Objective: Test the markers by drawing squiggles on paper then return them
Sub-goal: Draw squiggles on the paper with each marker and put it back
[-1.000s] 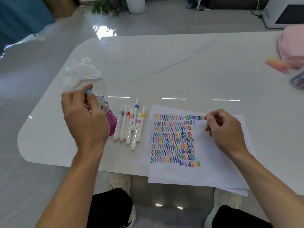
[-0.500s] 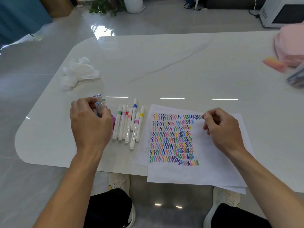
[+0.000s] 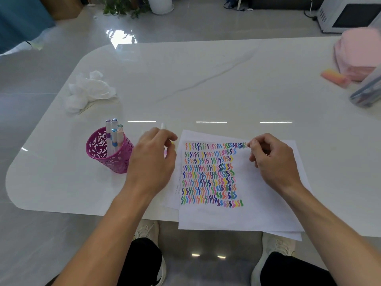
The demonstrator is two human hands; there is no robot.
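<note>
Nearest the camera, two pale shoes (image 3: 145,232) are showing under the counter (image 3: 206,79) edge. On the counter's near edge, at least two sheets of paper (image 3: 263,207) are lying stacked, the lower one peeking out at the left and at the bottom right. Rows of many-coloured squiggles (image 3: 210,174) are filling the left part of the top sheet. A line of small print is running along the lower sheet's left margin, too small to read.

The right hand (image 3: 272,162) is resting on the top sheet beside the first row, clenched loosely with nothing showing in it. The left hand (image 3: 152,162) is hovering just left of the paper, fingers bent down over loose markers lying there. One white marker end (image 3: 163,126) is sticking out beyond the fingers. Whether the hand is grasping anything cannot be told.

Just left of that hand, a magenta cut-out cup (image 3: 107,155) is standing upright, holding five capped markers (image 3: 114,139).

Further back on the left, a crumpled white tissue (image 3: 88,90) is lying. At the far right, one orange block (image 3: 333,77), a clear case (image 3: 369,91) of pens and a pink bundle (image 3: 358,50) are sitting close together.

Beyond the counter, a microwave (image 3: 350,15) and a plant (image 3: 121,7) are sitting on the floor.
</note>
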